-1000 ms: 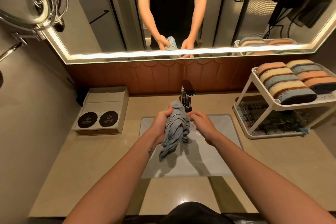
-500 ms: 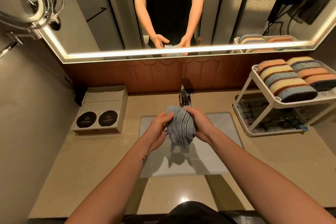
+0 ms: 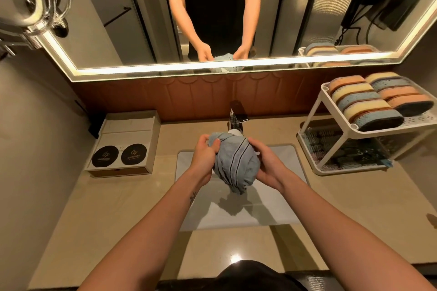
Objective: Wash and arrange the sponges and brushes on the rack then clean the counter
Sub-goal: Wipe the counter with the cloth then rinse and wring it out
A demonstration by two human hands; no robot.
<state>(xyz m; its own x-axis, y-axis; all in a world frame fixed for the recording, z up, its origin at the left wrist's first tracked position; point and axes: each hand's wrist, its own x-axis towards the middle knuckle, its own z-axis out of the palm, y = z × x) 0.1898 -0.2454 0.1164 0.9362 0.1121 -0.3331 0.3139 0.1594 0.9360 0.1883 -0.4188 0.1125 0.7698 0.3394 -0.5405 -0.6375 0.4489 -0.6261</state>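
A bunched blue-grey cloth (image 3: 235,163) with dark stripes hangs over the white sink (image 3: 279,208), just in front of the tap (image 3: 236,118). My left hand (image 3: 203,152) grips its upper left part. My right hand (image 3: 268,162) cups its right side with curled fingers. Several sponges (image 3: 369,104) in orange, yellow and blue lie in two rows on the top shelf of the white rack (image 3: 314,113) at the right. Dark brushes (image 3: 350,149) lie on the rack's lower shelf.
A beige box (image 3: 125,142) with two black round labels stands on the counter (image 3: 99,215) at the left. A lit mirror spans the wall behind the tap. A chrome fixture (image 3: 40,4) hangs at the upper left.
The cloth hung long from my left hand a second ago; both hands have since gathered it into a tight ball. My right hand moved onto its right side.
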